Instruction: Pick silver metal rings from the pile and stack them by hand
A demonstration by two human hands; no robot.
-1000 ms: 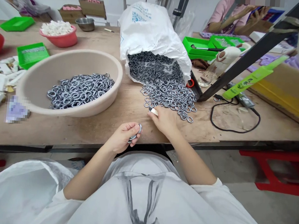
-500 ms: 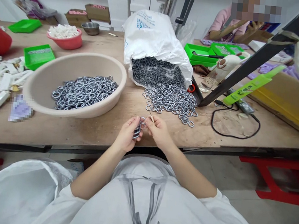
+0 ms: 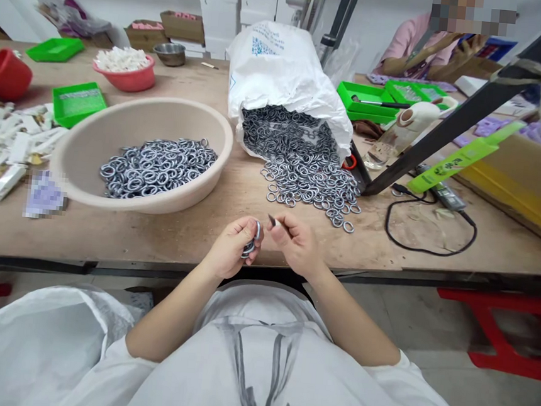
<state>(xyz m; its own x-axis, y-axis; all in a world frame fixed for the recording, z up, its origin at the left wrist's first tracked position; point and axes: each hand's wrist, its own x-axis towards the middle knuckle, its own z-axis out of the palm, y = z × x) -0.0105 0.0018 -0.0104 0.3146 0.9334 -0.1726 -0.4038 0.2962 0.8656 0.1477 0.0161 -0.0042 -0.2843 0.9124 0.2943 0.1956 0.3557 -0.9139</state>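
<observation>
My left hand is closed around several grey rings, one of them pinched upright between thumb and fingers. A little to the right, my right hand is closed on a small thin blade, its dark tip pointing toward the left hand; its full shape is hidden by the fingers. The hands are apart, just above the table's front edge. Beyond them a loose pile of grey rings spills from a white sack. A beige basin at the left holds many more such rings.
White pieces lie heaped at the far left, near a green tray and a red bowl. A dark slanted post, a black cable and a lime-green knife are at the right. A co-worker sits across the table.
My right hand has drawn slightly away from the left, and the tool in it has turned, showing a dark side. The left hand's top ring now stands upright. The view has shifted slightly.
</observation>
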